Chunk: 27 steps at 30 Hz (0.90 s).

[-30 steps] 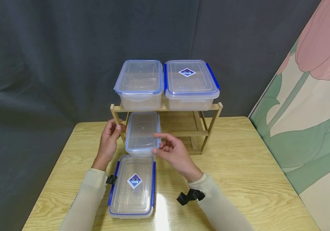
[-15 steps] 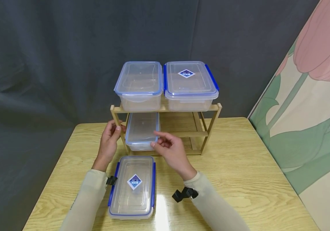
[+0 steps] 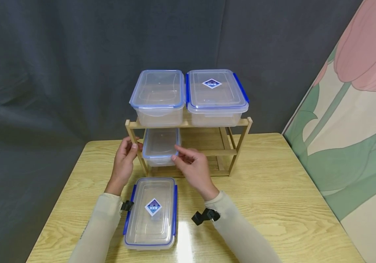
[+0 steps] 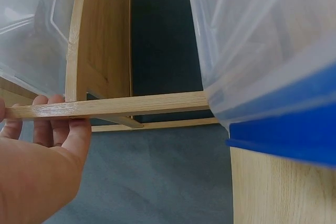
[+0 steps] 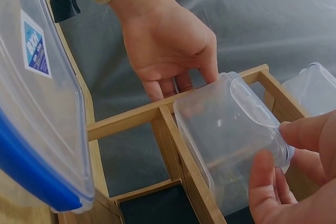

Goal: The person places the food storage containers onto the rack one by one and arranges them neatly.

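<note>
A clear food container (image 3: pixel 160 142) with a light blue lid rim sits on the middle shelf of the wooden rack (image 3: pixel 214 152), its front end jutting out a little. My right hand (image 3: pixel 194 166) holds its front right corner between thumb and fingers. In the right wrist view, the fingers (image 5: pixel 265 174) lie against the clear container wall. My left hand (image 3: pixel 123 160) grips the rack's left front leg. The left wrist view shows that leg (image 4: pixel 136 105) with the fingers behind it. The container's back part is hidden under the top shelf.
Two lidded containers, one with a pale blue rim (image 3: pixel 158 87) and one with dark blue clips (image 3: pixel 219 96), stand on the top shelf. Another clipped container (image 3: pixel 150 230) lies on the table (image 3: pixel 260 197) before the rack. A dark curtain (image 3: pixel 109 54) hangs behind.
The container on the middle shelf has slid back, deeper into the rack, with my right hand moving along with it. My left hand has stayed on the leg.
</note>
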Each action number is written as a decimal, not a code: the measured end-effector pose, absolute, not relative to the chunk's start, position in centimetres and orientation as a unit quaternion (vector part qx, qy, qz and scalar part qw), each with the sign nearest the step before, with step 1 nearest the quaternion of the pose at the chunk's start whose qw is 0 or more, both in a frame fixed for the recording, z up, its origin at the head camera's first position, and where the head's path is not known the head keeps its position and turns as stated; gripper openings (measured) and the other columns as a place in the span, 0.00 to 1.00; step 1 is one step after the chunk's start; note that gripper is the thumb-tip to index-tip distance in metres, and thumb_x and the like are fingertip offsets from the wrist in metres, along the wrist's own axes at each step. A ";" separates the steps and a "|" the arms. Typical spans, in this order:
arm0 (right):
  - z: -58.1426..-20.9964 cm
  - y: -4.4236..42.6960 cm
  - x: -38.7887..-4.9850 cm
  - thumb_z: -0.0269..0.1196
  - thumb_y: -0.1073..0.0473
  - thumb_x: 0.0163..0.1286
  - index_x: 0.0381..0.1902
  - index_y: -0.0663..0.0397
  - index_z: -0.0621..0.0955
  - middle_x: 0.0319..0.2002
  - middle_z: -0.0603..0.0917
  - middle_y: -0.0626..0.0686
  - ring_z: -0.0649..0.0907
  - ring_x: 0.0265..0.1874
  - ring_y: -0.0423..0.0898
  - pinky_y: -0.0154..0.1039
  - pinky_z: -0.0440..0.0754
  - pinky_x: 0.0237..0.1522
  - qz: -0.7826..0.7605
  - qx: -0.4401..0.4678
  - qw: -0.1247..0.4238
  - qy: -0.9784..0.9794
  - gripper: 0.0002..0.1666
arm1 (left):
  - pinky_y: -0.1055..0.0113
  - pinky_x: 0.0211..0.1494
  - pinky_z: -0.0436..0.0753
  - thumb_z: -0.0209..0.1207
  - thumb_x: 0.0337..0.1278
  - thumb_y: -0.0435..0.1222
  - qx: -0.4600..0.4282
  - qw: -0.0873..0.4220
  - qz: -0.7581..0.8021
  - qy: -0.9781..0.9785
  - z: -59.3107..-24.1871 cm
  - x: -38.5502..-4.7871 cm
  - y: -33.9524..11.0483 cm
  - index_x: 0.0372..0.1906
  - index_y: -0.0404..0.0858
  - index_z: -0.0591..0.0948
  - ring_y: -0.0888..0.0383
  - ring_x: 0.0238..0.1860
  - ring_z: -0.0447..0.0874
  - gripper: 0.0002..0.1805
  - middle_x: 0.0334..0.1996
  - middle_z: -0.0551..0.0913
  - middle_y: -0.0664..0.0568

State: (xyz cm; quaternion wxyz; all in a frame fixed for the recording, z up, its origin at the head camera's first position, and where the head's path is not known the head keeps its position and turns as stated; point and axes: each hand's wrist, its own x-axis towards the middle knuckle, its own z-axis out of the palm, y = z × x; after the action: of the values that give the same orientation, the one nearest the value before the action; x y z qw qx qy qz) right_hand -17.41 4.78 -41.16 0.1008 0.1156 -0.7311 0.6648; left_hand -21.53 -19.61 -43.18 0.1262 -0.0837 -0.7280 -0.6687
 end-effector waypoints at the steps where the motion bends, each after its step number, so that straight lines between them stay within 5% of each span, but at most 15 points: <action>1: -41.1 4.7 -17.5 0.73 0.65 0.68 0.59 0.58 0.88 0.43 0.86 0.59 0.85 0.38 0.41 0.30 0.86 0.44 0.665 0.115 0.103 -0.731 0.21 | 0.73 0.60 0.79 0.45 0.86 0.38 -0.084 0.127 -0.670 -0.727 -43.2 -21.5 -19.6 0.65 0.34 0.73 0.61 0.51 0.80 0.16 0.44 0.81 0.57; 10: -41.3 4.6 -17.9 0.73 0.64 0.68 0.60 0.59 0.87 0.44 0.85 0.60 0.85 0.39 0.43 0.30 0.86 0.44 0.673 0.118 0.102 -0.723 0.22 | 0.74 0.60 0.79 0.45 0.86 0.37 -0.082 0.123 -0.674 -0.724 -43.2 -21.5 -19.5 0.68 0.28 0.71 0.63 0.51 0.79 0.19 0.44 0.81 0.61; 27: -41.7 5.6 -16.7 0.71 0.68 0.68 0.65 0.55 0.84 0.55 0.88 0.59 0.87 0.48 0.55 0.32 0.87 0.42 0.682 0.114 0.082 -0.718 0.27 | 0.73 0.62 0.77 0.44 0.87 0.40 -0.081 0.119 -0.659 -0.738 -43.0 -21.4 -19.7 0.67 0.37 0.72 0.63 0.53 0.79 0.17 0.45 0.80 0.64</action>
State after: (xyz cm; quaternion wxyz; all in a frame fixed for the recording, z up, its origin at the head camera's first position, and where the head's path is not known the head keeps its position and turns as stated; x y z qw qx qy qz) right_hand -16.66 5.55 -41.66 0.0819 0.1140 -0.7180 0.6818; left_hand -21.39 -19.66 -43.03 0.1191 -0.0815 -0.7378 -0.6594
